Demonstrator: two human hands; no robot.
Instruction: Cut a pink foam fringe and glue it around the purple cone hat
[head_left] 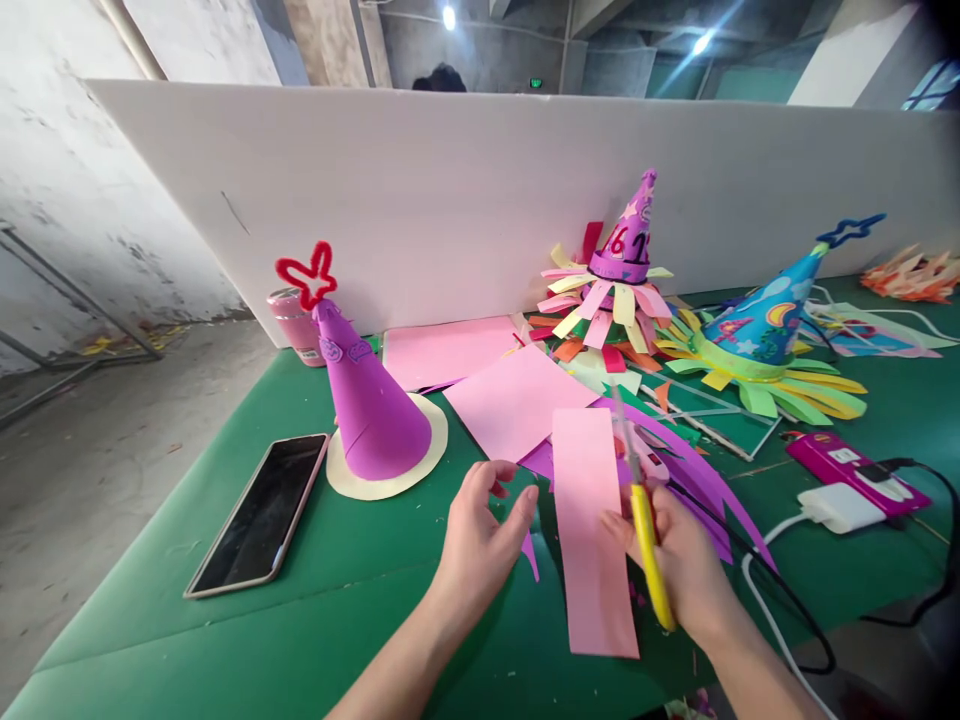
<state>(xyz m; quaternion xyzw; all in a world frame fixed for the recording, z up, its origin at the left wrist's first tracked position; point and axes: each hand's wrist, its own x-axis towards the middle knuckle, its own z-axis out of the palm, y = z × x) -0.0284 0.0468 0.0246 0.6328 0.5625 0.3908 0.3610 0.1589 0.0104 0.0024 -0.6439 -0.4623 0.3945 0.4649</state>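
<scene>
Pink paper strip [592,540], right hand [679,565] gripping yellow scissors [643,520], left hand [480,545] beside

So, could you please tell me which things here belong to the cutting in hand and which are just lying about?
In hand:
- pink paper strip
- yellow scissors, held in the right hand
- left hand, beside the strip

Lying about:
- phone
- purple cone hat
- blue cone hat
- white charger

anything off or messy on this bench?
Mostly clutter: loose coloured paper scraps are heaped around the purple fringed cone hat, and a black phone lies near the green table's edge. Nothing looks spilled or broken.
</scene>
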